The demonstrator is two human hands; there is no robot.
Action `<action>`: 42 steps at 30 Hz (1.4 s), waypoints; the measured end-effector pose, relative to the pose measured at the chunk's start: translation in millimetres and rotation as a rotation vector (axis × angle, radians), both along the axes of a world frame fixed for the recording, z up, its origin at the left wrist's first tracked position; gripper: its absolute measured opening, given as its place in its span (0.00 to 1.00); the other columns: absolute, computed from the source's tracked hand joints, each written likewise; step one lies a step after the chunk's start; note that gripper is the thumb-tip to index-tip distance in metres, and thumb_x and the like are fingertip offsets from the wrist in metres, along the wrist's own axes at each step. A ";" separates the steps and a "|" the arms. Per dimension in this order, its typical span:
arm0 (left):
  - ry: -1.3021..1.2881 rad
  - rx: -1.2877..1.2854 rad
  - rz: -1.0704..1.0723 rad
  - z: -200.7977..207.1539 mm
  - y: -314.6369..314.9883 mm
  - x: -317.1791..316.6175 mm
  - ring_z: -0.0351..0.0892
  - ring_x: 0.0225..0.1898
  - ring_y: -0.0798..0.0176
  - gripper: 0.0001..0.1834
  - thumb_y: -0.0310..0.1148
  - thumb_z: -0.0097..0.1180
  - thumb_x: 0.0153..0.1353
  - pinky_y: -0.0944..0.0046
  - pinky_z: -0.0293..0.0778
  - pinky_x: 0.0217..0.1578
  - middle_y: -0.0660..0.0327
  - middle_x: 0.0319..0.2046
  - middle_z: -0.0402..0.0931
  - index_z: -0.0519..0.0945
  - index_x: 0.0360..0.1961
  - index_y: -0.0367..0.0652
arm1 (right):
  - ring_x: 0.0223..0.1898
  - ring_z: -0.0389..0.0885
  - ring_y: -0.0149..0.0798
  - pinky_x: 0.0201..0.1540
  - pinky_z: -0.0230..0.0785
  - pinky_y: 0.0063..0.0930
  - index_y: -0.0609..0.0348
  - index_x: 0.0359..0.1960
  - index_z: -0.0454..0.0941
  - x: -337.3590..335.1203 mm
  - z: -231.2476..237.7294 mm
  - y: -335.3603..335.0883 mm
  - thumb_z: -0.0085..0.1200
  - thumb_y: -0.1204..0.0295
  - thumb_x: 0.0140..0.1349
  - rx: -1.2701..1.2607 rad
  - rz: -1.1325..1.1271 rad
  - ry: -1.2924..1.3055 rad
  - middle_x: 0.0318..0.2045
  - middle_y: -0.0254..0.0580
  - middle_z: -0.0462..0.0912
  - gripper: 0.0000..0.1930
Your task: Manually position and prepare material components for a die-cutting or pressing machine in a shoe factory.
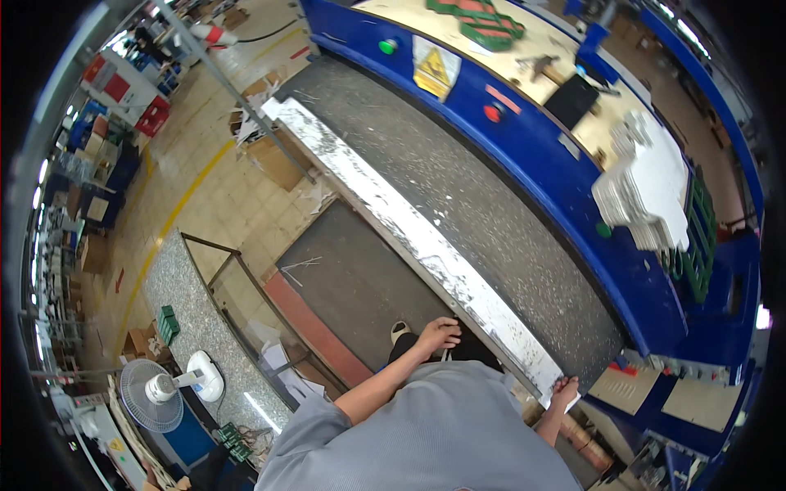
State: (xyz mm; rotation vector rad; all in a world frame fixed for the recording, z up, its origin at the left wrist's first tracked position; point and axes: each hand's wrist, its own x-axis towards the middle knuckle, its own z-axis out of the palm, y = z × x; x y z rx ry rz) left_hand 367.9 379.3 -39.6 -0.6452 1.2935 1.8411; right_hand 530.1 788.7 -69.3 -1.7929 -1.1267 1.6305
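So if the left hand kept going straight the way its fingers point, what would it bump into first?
Probably the near edge of the dark-topped bench, beside the white strip; depth is unclear, so the left hand might pass above or below it.

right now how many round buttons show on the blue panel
3: green button toward the far end, red button midway, second green button by the white stack; more may be hidden.
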 end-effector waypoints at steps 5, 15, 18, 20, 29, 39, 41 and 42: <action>0.153 -0.128 0.238 -7.9 -88.3 -60.1 0.78 0.25 0.70 0.16 0.45 0.56 0.62 0.70 0.77 0.26 0.63 0.29 0.77 0.75 0.37 0.43 | 0.08 0.53 0.26 0.08 0.44 0.20 0.47 0.18 0.65 -10.1 22.6 24.7 0.41 0.58 0.66 -0.207 0.265 -0.233 0.09 0.26 0.58 0.18; 0.435 -0.883 0.312 -16.4 -166.6 -216.6 0.76 0.23 0.66 0.19 0.45 0.59 0.59 0.66 0.74 0.23 0.60 0.23 0.75 0.70 0.29 0.40 | 0.12 0.65 0.23 0.14 0.56 0.19 0.56 0.21 0.71 -222.5 92.1 -222.4 0.55 0.61 0.63 -0.006 1.288 -0.045 0.12 0.30 0.68 0.16; 0.413 -0.659 0.281 -3.7 -157.6 -227.9 0.76 0.23 0.66 0.21 0.44 0.61 0.58 0.63 0.72 0.23 0.59 0.23 0.75 0.67 0.25 0.40 | 0.18 0.72 0.32 0.22 0.65 0.28 0.61 0.24 0.73 -293.5 84.0 -278.1 0.58 0.64 0.59 0.324 1.701 -0.002 0.15 0.36 0.71 0.14; 0.427 -0.531 0.215 -7.2 -173.5 -209.6 0.74 0.21 0.70 0.16 0.43 0.57 0.62 0.70 0.70 0.22 0.63 0.22 0.73 0.70 0.31 0.41 | 0.28 0.76 0.43 0.33 0.69 0.35 0.64 0.33 0.75 -329.3 105.3 -337.1 0.59 0.64 0.57 0.589 1.850 -0.005 0.25 0.45 0.76 0.14; 0.347 -0.241 0.396 -31.2 -312.4 -145.5 0.75 0.29 0.72 0.11 0.37 0.53 0.64 0.72 0.72 0.30 0.64 0.30 0.77 0.76 0.40 0.40 | 0.42 0.72 0.57 0.44 0.65 0.47 0.65 0.40 0.74 -429.6 58.3 -487.9 0.63 0.66 0.49 1.261 1.766 -0.004 0.38 0.56 0.74 0.20; -0.126 -0.301 0.911 -137.7 -545.5 -67.6 0.77 0.22 0.67 0.06 0.32 0.50 0.62 0.71 0.70 0.20 0.62 0.26 0.77 0.76 0.36 0.41 | 0.37 0.76 0.56 0.42 0.70 0.46 0.65 0.31 0.77 -476.4 67.6 -487.0 0.63 0.71 0.48 1.409 1.593 -0.533 0.31 0.54 0.78 0.12; 0.047 -0.198 0.799 -154.7 -603.4 -78.6 0.76 0.20 0.69 0.06 0.33 0.50 0.63 0.73 0.67 0.18 0.61 0.25 0.77 0.75 0.36 0.42 | 0.38 0.77 0.55 0.42 0.70 0.45 0.63 0.30 0.78 -482.9 68.9 -489.5 0.63 0.71 0.48 1.420 1.504 -0.672 0.32 0.51 0.78 0.10; 0.047 -0.268 0.836 -131.6 -632.1 -104.1 0.77 0.21 0.68 0.05 0.25 0.52 0.54 0.72 0.68 0.18 0.62 0.24 0.77 0.76 0.33 0.41 | 0.38 0.77 0.55 0.42 0.70 0.45 0.63 0.30 0.78 -484.7 64.3 -492.3 0.63 0.71 0.48 1.436 1.488 -0.687 0.32 0.51 0.78 0.10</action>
